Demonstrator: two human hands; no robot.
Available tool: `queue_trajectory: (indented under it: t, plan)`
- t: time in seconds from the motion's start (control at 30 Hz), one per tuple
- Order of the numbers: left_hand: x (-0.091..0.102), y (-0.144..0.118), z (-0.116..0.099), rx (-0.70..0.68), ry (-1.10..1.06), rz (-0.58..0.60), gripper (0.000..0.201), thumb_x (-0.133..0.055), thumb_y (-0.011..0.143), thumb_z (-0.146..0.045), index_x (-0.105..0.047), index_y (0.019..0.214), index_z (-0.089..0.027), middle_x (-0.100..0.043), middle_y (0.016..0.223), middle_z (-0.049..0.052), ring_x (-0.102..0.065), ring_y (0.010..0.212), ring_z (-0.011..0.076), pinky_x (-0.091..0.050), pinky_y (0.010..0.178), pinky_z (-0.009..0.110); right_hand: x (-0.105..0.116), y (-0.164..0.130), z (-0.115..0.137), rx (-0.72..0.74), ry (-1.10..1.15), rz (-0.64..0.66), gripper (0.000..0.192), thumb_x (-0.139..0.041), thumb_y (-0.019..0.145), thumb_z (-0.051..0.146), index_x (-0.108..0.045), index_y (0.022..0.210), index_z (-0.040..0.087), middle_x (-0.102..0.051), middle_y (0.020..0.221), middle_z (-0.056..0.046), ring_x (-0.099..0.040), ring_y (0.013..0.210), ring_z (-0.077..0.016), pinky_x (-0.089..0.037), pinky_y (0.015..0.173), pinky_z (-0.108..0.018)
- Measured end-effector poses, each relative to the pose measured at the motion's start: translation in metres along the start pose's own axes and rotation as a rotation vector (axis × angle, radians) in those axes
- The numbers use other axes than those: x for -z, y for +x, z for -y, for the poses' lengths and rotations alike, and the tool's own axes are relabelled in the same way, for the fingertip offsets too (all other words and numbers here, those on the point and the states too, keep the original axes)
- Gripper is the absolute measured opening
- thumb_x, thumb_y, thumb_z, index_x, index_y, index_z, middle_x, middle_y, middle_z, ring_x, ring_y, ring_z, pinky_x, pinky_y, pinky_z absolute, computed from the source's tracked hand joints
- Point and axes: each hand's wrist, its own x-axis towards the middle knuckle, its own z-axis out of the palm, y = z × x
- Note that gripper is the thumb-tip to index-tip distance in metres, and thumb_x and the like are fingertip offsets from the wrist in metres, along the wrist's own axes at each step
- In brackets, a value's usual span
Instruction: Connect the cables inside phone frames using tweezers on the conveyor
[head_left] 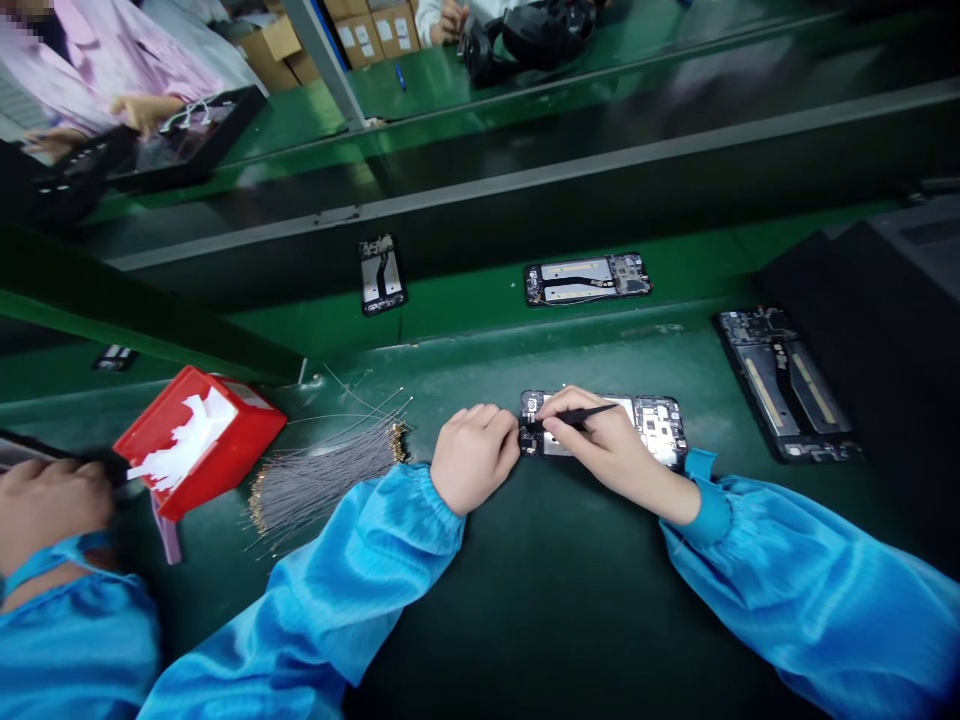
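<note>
Pinching a slim black tool [588, 412], the right hand [609, 440] is over an opened phone [661, 425], right of frame centre. The left hand [476, 455], fingers curled, sits against the phone's left end; its grip is unclear.

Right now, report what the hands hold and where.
Right hand: slim black tapered tool, pinched short of its exposed end. Left hand: beside the opened black phone; grip unclear.
</note>
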Motion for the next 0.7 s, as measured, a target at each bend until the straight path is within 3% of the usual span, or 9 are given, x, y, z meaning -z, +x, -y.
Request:
queue_trajectory:
  t: [0.7]
  plan:
    - [-0.0011,0.0013,0.0004,-0.003,-0.056,-0.051,0.014,-0.042,0.083,-0.021,-0.052,0.074,-0.018,-0.052,0.069,0.000,-0.048,0.066,0.0126,-0.038,0.064,0.024,0.0004,0.0015,0.0008,-0.023,-0.002,-0.021,0.010,-0.047,0.085,0.021,-0.056,0.082,0.020,-0.059,0.081,-0.002,-0.056,0.080,-0.0149,-0.043,0.073,-0.029]
